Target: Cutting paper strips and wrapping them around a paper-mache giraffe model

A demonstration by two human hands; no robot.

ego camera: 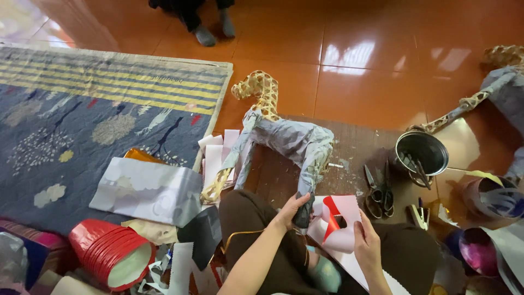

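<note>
A woven bamboo animal frame (284, 136), partly covered in pale grey paper, stands on a dark board on the floor in front of me. My left hand (293, 210) grips the bottom of its rear leg. My right hand (367, 243) holds a sheet of red-and-pale-pink paper (339, 224) just to the right of that leg, above my lap.
Scissors (377, 192) and a stapler (419, 214) lie on the board, by a metal pot (421, 152) of tools. A second paper-covered frame (499, 87) stands at right. Paper sheets (147, 191), a red lantern drum (112, 252) and a patterned rug (82, 120) lie left. Another person's feet (213, 30) are at top.
</note>
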